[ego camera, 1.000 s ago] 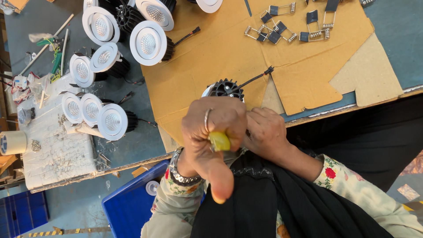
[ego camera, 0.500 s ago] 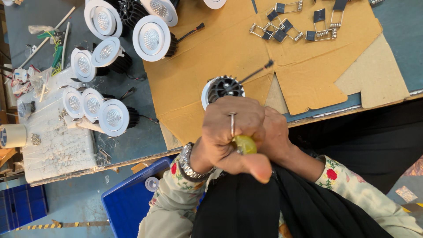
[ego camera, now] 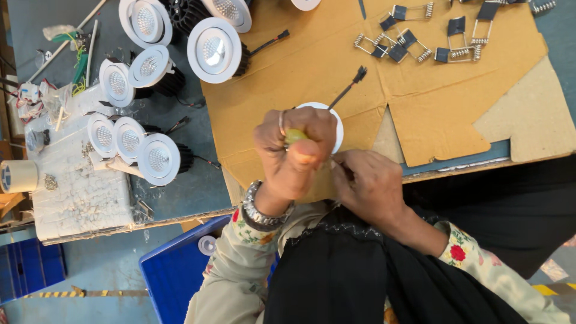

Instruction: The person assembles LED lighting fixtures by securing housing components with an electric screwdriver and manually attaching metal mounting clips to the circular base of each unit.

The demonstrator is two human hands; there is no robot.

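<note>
Near the middle of the frame a round white downlight (ego camera: 333, 123) lies on a sheet of brown corrugated cardboard (ego camera: 360, 90), and most of it is covered by the left hand (ego camera: 294, 153), so only a curved slice of smooth white rim shows, with a thin black lead (ego camera: 348, 90) running up and right to a small plug. The left hand's grip is pressed tight around a yellow-green tool handle (ego camera: 295, 136); the handle's end peeks out between the fingers, and whatever tip it has is hidden underneath. A ring sits on one finger and a metal watch (ego camera: 264, 210) on the wrist. Just right and lower, the right hand (ego camera: 366, 186) rests at the cardboard's edge, fingertips pinched on something thin and dark that I cannot make out. At the upper left, more white downlights (ego camera: 213, 49) with ribbed black heat sinks stand on the grey-blue counter (ego camera: 180, 186). Wire spring clips (ego camera: 414, 45) with dark tabs lie scattered at the upper right, some cut off by the frame. A roll of tape (ego camera: 18, 176) sits at the left edge beside a rough white foam block (ego camera: 78, 192).
</note>
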